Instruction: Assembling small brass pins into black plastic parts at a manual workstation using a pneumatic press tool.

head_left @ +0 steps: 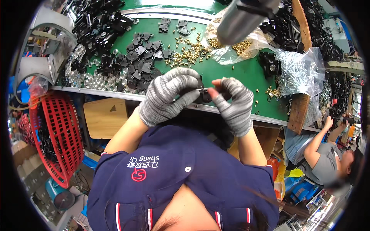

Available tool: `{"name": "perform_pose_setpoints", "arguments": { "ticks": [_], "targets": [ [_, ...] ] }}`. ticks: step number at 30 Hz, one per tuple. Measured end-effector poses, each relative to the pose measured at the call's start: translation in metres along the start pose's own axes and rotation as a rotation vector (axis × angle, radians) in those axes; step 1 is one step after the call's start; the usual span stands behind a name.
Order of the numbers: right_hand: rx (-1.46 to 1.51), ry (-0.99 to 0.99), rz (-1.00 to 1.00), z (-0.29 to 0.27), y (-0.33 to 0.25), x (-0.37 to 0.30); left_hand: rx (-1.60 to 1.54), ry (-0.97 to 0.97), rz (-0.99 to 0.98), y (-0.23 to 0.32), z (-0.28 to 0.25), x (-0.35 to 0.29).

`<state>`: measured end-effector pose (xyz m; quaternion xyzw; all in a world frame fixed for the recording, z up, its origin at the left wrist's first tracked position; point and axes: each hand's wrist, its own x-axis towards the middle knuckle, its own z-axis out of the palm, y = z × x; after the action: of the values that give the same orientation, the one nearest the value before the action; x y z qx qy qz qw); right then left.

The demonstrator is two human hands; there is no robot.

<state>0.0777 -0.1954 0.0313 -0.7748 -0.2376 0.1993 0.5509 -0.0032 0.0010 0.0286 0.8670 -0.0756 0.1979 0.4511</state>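
Note:
Both of my hands wear grey striped gloves and meet at the near edge of the green worktable (192, 73). Between their fingertips is a small black plastic part (207, 97), with a thin metal pin (202, 89) showing across it. My left hand (167, 96) is closed, pinching the part between thumb and fingers. Bare fingertips show on my right hand (236, 106); its fingers are curled, and the thumb reaches the pin's end. Whatever sits in the right hand's grasp is too small to make out. Beyond them lie black plastic pieces (140, 57) and loose brass fittings (187, 52).
Clear round pieces (102, 81) line the left front edge. A grey metal cylinder (239, 23) hangs over a plastic bag of brass fittings (243, 47). Right of it lies a bag of screws (298, 71). A red basket (61, 131) stands left; a co-worker (327, 158) is at right.

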Motion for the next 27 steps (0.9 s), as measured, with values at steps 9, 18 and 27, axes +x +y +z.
{"name": "perform_pose_setpoints", "arguments": {
  "ticks": [9,18,27],
  "targets": [
    [-0.287,0.123,-0.292,0.015,0.029,-0.016,0.113,-0.013,0.15,-0.022,0.024,-0.005],
    [-0.284,0.137,-0.332,0.023,0.033,-0.013,0.056,0.055,0.174,-0.026,0.027,-0.007],
    [-0.229,0.119,-0.296,0.022,0.033,-0.012,0.097,0.03,0.237,-0.029,0.028,-0.011]
  ]
}}
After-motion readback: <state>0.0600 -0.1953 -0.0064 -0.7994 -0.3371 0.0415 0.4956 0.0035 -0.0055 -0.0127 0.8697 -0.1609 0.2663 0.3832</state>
